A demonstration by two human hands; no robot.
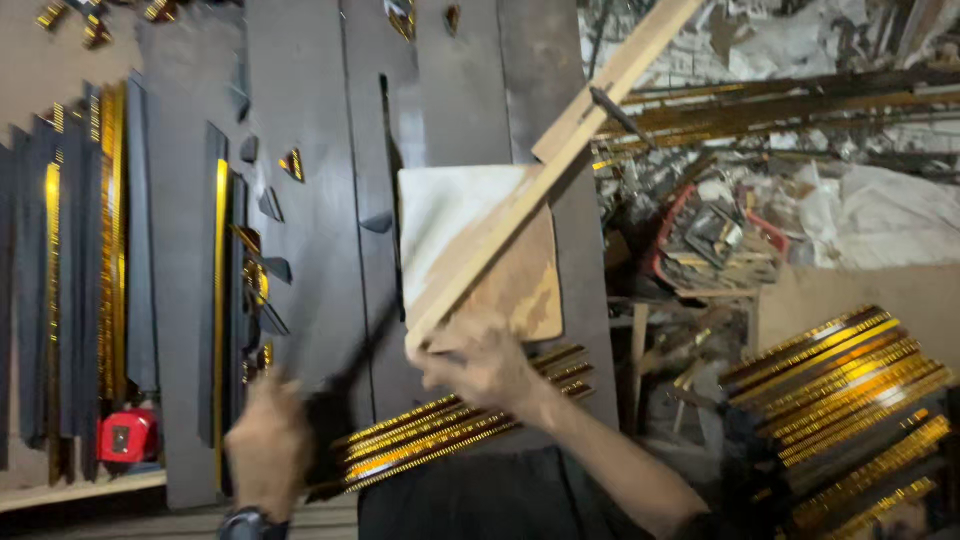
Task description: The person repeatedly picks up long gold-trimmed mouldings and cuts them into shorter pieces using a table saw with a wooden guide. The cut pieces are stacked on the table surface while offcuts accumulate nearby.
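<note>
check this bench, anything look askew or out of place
The long wooden strip lies diagonally across the square board, against the straight-laid dark mouldings. Small cut offcuts are scattered about. The left hand is motion-blurred.

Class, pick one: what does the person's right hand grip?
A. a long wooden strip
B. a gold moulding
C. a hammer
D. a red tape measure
A: the right hand closes around the lower end of the long wooden strip, which slants up across a square board.
</note>
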